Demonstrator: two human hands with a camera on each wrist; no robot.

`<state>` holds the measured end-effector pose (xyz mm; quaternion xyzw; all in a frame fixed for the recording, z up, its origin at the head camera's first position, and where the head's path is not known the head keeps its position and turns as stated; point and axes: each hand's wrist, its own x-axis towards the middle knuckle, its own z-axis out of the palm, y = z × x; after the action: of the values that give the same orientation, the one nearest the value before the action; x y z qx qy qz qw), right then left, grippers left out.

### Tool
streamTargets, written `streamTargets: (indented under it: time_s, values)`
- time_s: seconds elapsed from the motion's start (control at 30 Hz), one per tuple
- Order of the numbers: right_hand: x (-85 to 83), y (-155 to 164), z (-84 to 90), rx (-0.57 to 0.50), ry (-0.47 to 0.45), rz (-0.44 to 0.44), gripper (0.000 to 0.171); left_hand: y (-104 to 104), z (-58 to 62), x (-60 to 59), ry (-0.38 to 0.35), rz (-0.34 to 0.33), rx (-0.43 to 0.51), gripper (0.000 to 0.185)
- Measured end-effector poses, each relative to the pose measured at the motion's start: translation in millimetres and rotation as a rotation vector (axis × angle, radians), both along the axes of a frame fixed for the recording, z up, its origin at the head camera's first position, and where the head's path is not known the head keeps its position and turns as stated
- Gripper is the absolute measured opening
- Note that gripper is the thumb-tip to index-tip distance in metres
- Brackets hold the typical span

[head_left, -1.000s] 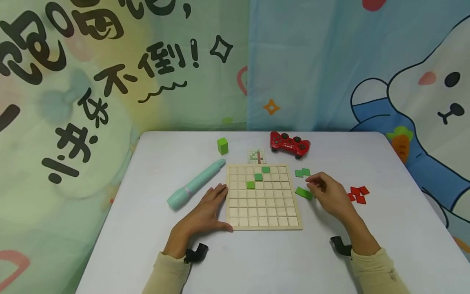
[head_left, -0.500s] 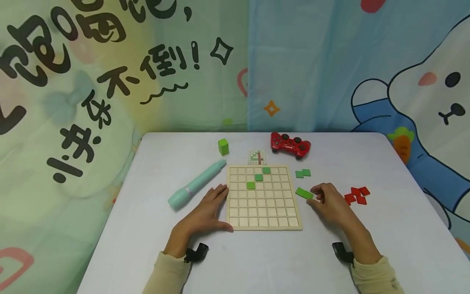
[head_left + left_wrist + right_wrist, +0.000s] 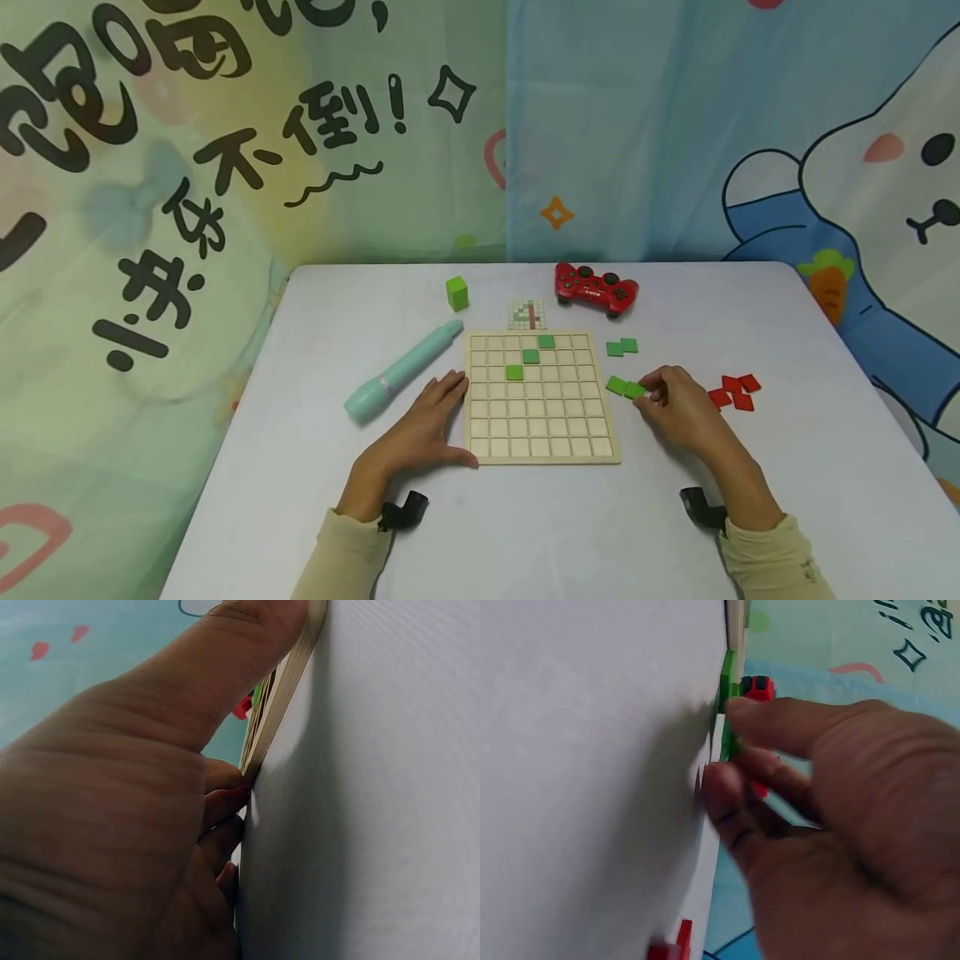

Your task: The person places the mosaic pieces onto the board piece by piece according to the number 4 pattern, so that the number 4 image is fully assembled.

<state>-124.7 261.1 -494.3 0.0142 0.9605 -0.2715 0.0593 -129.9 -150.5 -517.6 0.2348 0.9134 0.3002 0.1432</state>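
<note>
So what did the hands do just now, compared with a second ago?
The right hand slid back toward the person and now pinches a green tile from the pair beside the board. The left hand stayed flat against the board's left edge. The three tiles on the board, the red tiles and the controller stayed put.

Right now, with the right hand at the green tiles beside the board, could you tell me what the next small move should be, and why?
Probably lift one green tile clear of the table: the right hand already pinches it beside the wooden board, where three green tiles form a diagonal with empty cells below, and the left hand braces the board's edge.
</note>
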Motion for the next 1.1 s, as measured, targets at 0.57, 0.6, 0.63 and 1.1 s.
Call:
streamTargets:
  time_s: [0.57, 0.6, 0.63, 1.1]
  values:
    - [-25.5, -76, 50.7, -0.04, 0.019, 0.339, 0.022, -3, -1.5, -3.2, -0.005, -0.015, -0.001, 0.13]
    - [-27.4, -83, 52.3, -0.042, 0.015, 0.365, 0.021, -2, -1.4, -3.3, -0.005, -0.014, -0.001, 0.13]
    - [-29.6, -91, 53.6, -0.043, 0.012, 0.39, 0.02, -2, -1.3, -3.4, -0.004, -0.013, -0.003, 0.13]
    - [-56.2, -160, 40.5, 0.071, -0.045, 0.633, 0.017, -1, 0.5, -1.2, -0.02, -0.003, 0.019, 0.128]
